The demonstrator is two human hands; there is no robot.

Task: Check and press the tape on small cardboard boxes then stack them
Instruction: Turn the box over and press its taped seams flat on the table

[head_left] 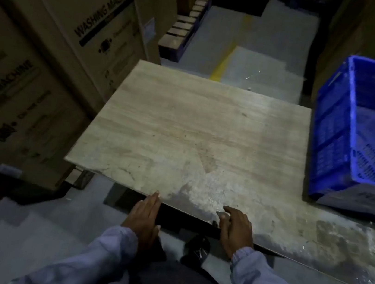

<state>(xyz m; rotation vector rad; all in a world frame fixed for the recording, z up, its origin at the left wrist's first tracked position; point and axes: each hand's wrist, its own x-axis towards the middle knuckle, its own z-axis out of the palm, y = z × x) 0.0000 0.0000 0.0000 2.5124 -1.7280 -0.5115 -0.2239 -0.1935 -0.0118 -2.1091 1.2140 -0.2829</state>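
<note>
Bottom of frame: pale sleeves and one dark shoe on the floor under the near edge of the table. Risk, as judged: both hands bear on that near edge, and the top reads as a thin board overhanging at lower left. If it lies loose on its frame, a push or lean here could shift or tip it, and any stack built on it would go too. Second risk: light is poor, so a lifted tape end could be missed on inspection. Third: the rough whitish worn patch just beyond the right hand is uneven footing, and a stack started there might lean. Left hand, lower centre: fingers straight and together, laid edge-on against the table rim, nothing in it. Right hand, just right of it: fingers loosely bent, tips resting on the tabletop at the rim, released, holding nothing. Whether the thumb hooks under the board cannot be told. Small cardboard boxes: none in view, so neither checking nor stacking has a subject at this moment; location unknown. Mid frame, right: blue crate, open top, apparently standing on the table's right side; no box visible in the part of its interior that shows. Left side: large printed washing-machine cartons, close beside the table. Top centre: grey floor with a yellow line, dim beyond.
</note>
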